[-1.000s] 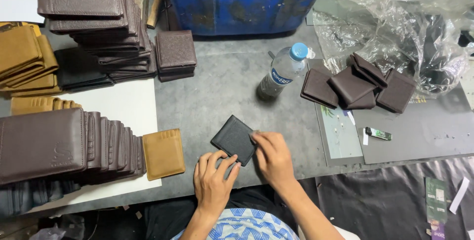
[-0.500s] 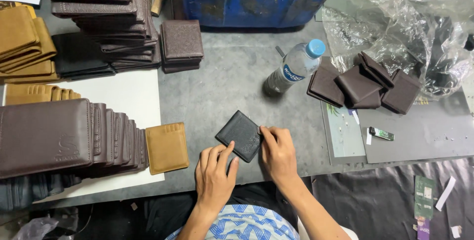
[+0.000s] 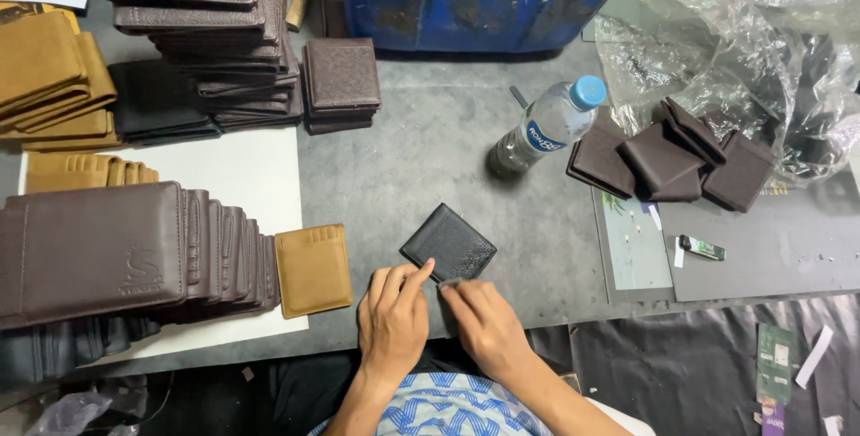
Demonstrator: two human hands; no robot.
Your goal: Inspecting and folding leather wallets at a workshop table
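Black bifold wallet (image 3: 449, 242) lies flat on the grey table (image 3: 421, 158), nearer than a second ago. Left hand (image 3: 392, 318) now pins its near corner with one fingertip; right hand (image 3: 485, 323) pinches that edge. Work appears to be at the edge.

Even overhead light, sharp focus, glare on the clear plastic sheeting (image 3: 752, 33), wide-angle bending at edges.

both hands (image 3: 394, 319) have slid back to the black wallet's (image 3: 450, 243) near corner.
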